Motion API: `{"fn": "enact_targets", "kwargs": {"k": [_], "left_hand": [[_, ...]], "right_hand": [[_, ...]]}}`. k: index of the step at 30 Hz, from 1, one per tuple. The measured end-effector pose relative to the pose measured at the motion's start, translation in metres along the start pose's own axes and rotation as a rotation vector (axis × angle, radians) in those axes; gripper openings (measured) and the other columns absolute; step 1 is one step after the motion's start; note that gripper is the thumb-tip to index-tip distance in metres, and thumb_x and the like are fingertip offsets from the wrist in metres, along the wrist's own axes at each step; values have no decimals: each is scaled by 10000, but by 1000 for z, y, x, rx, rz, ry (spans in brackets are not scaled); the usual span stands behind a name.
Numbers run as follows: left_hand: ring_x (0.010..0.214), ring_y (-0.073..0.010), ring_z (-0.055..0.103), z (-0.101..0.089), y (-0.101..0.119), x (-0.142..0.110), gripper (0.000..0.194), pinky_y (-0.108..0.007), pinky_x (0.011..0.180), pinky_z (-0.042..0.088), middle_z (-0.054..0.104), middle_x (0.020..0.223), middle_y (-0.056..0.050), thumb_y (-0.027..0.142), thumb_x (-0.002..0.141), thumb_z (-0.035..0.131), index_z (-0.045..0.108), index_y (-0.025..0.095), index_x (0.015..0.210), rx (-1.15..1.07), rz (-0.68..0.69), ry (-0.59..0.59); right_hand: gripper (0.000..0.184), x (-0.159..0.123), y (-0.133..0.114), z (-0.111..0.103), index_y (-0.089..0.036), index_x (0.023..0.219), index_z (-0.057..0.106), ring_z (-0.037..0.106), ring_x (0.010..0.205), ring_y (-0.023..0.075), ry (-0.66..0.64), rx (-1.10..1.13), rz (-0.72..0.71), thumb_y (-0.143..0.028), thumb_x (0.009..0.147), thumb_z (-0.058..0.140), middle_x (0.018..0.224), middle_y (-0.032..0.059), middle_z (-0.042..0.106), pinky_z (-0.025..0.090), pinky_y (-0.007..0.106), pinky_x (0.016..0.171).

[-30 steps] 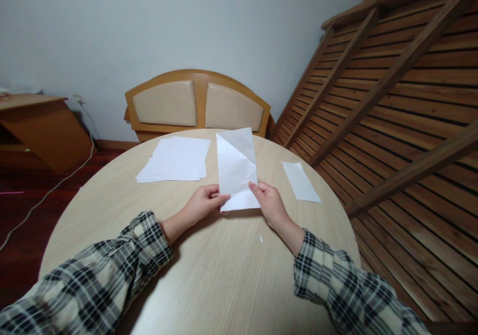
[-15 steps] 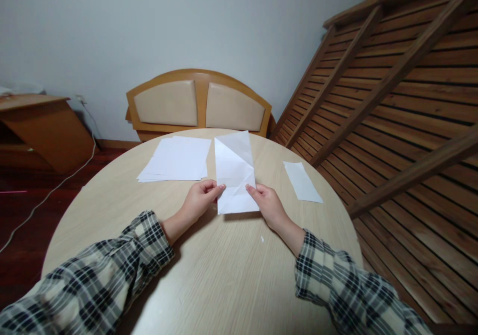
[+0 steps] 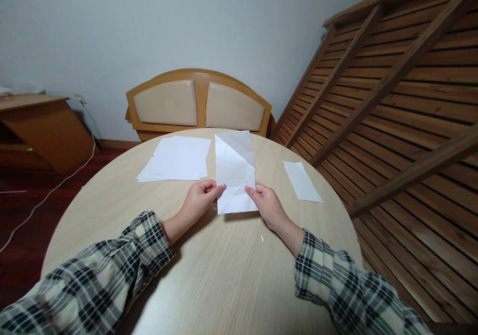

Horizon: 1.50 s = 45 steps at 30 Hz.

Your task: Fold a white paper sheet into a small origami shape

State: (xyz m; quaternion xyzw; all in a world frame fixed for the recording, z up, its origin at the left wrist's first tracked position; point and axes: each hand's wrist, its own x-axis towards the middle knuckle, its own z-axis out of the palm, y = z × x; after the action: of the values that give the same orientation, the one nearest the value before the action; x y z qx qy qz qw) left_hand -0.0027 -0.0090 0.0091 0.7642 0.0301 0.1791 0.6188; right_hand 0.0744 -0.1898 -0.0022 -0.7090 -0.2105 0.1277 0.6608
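Observation:
Between my two hands is a white sheet of paper (image 3: pixel 235 168), creased along diagonal and crosswise lines and held a little above the table. My left hand (image 3: pixel 199 198) pinches its left edge near the bottom, thumb on top. On the opposite edge, my right hand (image 3: pixel 269 203) grips the paper the same way, its thumb lying over the lower right part. The other fingers of both hands are partly hidden, some of them behind the sheet.
A stack of white paper (image 3: pixel 179 158) lies left on the round table (image 3: pixel 209 275). To the right is a narrow paper strip (image 3: pixel 302 181), and a tiny paper scrap (image 3: pixel 262 238) sits nearer me. Behind stands a headboard (image 3: pixel 201 101); wooden slats (image 3: pixel 392 116) lean at the right.
Both thumbs have shifted slightly on the paper, the left one up to its edge. The sheet's far end has come down a little. Over the last half second almost nothing differs.

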Motion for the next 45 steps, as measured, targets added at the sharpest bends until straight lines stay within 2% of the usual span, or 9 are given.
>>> {"fn": "enact_targets", "kwargs": {"k": [24,29,32,36,39,45], "left_hand": [[510,-106,411,-1,-3,1,335,-236,510,326,463,538,42,418,804,601,550,171,584,-45,-17,-58],[508,-102,411,0,-4,1,340,-231,506,331,461,532,42,406,805,603,538,169,570,-11,14,-81],[504,-100,408,1,-4,1,338,-227,500,332,464,528,43,413,797,607,541,165,577,-2,11,-113],[500,-98,403,3,-2,0,343,-224,493,325,460,524,45,421,786,612,534,163,574,2,-9,-118],[506,-99,400,4,-2,0,344,-225,494,316,454,531,45,421,784,612,525,164,572,-1,-16,-115],[520,-103,395,3,-2,0,335,-228,501,312,447,549,42,430,791,601,544,160,601,-12,-10,-111]], "right_hand": [[338,0,1,-2,-145,773,654,553,594,132,-8,40,-20,-480,738,682,710,30,653,386,248,530],[355,-1,0,-1,-145,871,658,595,649,144,-26,106,15,-450,703,727,814,53,688,440,258,579],[387,0,0,-1,-141,865,654,596,645,154,11,73,12,-472,683,738,822,65,691,442,258,562],[435,1,1,-2,-137,766,629,528,563,136,75,-8,-39,-572,755,627,697,40,640,372,240,488],[484,1,1,-2,-153,704,578,488,559,131,115,-54,-118,-610,839,493,659,27,589,348,242,490],[481,-2,-3,-1,-167,689,540,462,581,139,159,-136,-192,-602,871,445,642,18,531,342,254,520]]}}
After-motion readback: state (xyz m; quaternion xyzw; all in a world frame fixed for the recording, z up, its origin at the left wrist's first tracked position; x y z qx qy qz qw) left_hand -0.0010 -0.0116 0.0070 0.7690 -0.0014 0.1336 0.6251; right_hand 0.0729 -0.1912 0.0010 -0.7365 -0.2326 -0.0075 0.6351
